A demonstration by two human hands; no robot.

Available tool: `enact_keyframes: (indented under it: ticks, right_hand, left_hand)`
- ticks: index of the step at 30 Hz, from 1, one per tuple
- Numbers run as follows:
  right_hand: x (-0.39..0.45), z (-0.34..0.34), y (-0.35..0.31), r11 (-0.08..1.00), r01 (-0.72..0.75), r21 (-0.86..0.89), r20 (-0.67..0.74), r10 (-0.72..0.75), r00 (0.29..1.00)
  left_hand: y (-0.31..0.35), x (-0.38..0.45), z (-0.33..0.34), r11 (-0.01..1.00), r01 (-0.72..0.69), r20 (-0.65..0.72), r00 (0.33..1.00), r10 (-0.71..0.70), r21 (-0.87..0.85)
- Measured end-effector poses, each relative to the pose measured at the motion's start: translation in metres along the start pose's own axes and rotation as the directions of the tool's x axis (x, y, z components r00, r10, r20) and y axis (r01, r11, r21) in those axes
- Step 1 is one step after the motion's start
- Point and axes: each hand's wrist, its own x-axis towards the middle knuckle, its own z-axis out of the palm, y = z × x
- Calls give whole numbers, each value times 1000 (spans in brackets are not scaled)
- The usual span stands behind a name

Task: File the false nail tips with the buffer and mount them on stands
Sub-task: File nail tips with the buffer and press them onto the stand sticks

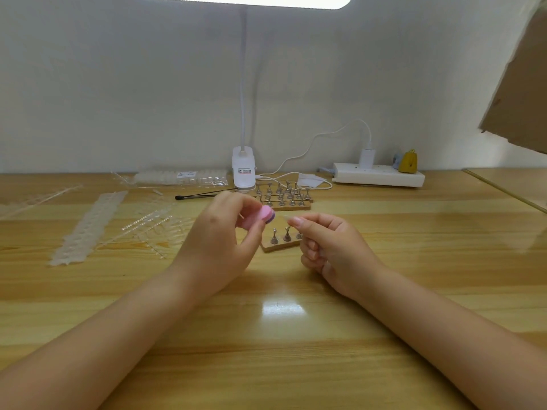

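your left hand (220, 232) grips the pink buffer (257, 218) while your right hand (331, 247) pinches what looks like a clear nail tip (284, 216), just right of the buffer, directly above the near stands (281, 236).

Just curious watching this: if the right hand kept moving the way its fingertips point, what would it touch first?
Probably the pink buffer gripped by the left hand. The right hand points leftward at it across a small gap, pinching what looks like a clear nail tip; depth is uncertain.
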Motion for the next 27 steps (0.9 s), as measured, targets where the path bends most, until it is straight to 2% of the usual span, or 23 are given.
enact_keyframes:
  ticks: [3, 6, 7, 11, 14, 17, 19, 22, 24, 27]
  right_hand:
    - [-1, 0, 1, 1000, -6, -8, 49, 6, 999]
    - [-3, 1, 0, 1000, -16, -10, 124, 17, 992]
    - [-3, 0, -1, 1000, -22, -13, 149, 24, 989]
    - [-3, -2, -3, 999, -35, -5, 186, 35, 982]
    - [-2, 1, -1, 1000, -18, -12, 190, 20, 982]
    - [-2, 0, 0, 1000, -7, -27, 206, 13, 978]
    - [-2, -1, -1, 1000, -18, -25, 207, 22, 978]
    - [-3, 0, -1, 1000, -25, -17, 203, 28, 979]
    - [-3, 0, 0, 1000, -17, -20, 207, 21, 978]
    - [-3, 0, 0, 1000, -17, -8, 205, 18, 979]
  left_hand:
    - [8, -2, 4, 991, -125, -67, 990, 122, -50]
    - [5, -6, 7, 944, -329, 11, 944, 330, -35]
    - [2, -6, 6, 935, -354, 40, 934, 355, -13]
    - [-9, -6, 1, 963, -253, 47, 967, 250, 91]
    - [3, -4, 4, 950, -313, -34, 949, 313, 12]
    - [8, -6, 8, 917, -398, -5, 917, 398, 1]
    - [0, -6, 6, 937, -346, 22, 938, 345, 43]
    - [-5, -5, 4, 962, -272, -36, 962, 272, 22]
    - [3, -4, 7, 950, -309, -78, 949, 304, -54]
    - [6, -5, 9, 938, -335, -6, 942, 335, -87]
